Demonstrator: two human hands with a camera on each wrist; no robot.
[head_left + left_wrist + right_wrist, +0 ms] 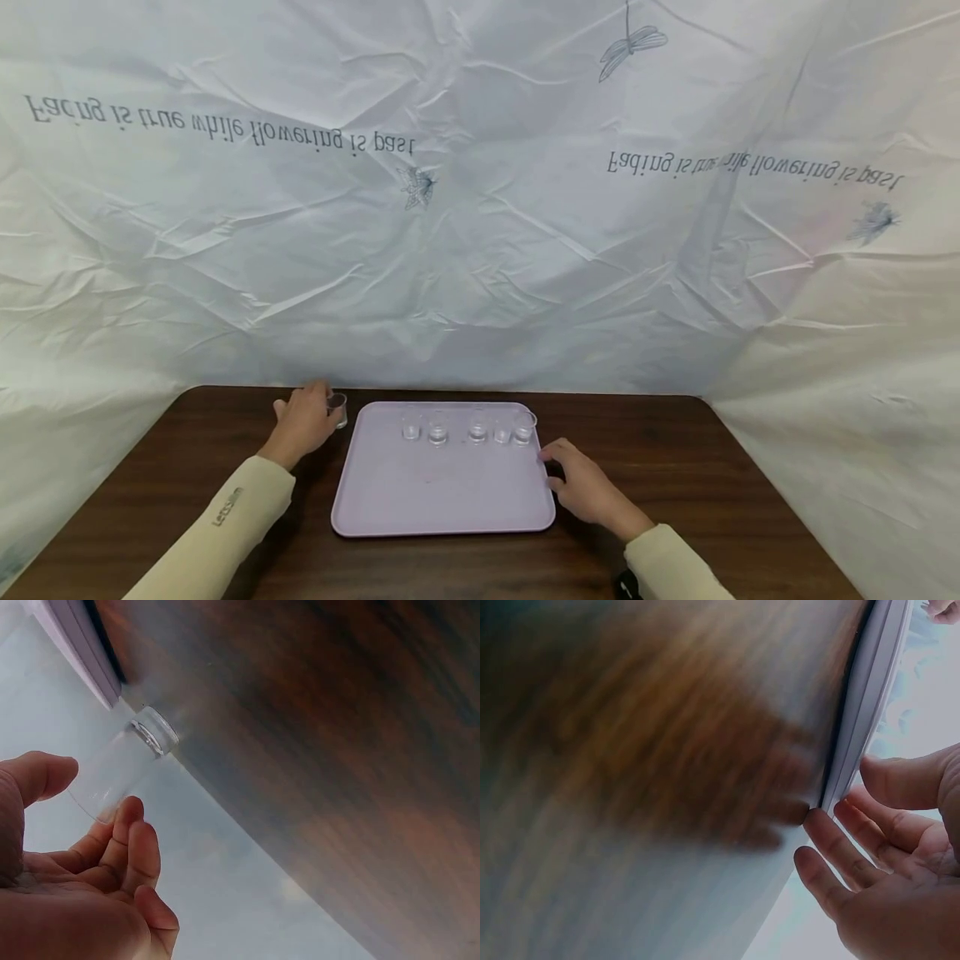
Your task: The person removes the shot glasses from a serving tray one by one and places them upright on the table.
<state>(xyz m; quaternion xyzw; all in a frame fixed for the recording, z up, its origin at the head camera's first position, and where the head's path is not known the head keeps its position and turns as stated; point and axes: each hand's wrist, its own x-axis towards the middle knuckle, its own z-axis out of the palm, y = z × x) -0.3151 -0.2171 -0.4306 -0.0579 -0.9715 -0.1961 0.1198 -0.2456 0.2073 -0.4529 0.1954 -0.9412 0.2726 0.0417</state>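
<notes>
My left hand (305, 421) is at a small clear glass (338, 408) on the table, left of the tray. In the left wrist view, thumb and fingertips sit on opposite sides of the rim of this glass (124, 761), pinching it, with its base at the tabletop. My right hand (585, 483) is at the right edge of a pale lilac tray (442, 508). In the right wrist view its fingers (844, 851) are loosely bent and spread, the tips right at the tray's rim (855, 712). Several small clear glasses (438, 429) stand in a row along the tray's far part.
A dark wood-grain table (675, 467) with rounded far corners carries the tray. Behind and beside it hangs a creased white curtain (480, 250) with printed lettering and insects, close to the table's far edge.
</notes>
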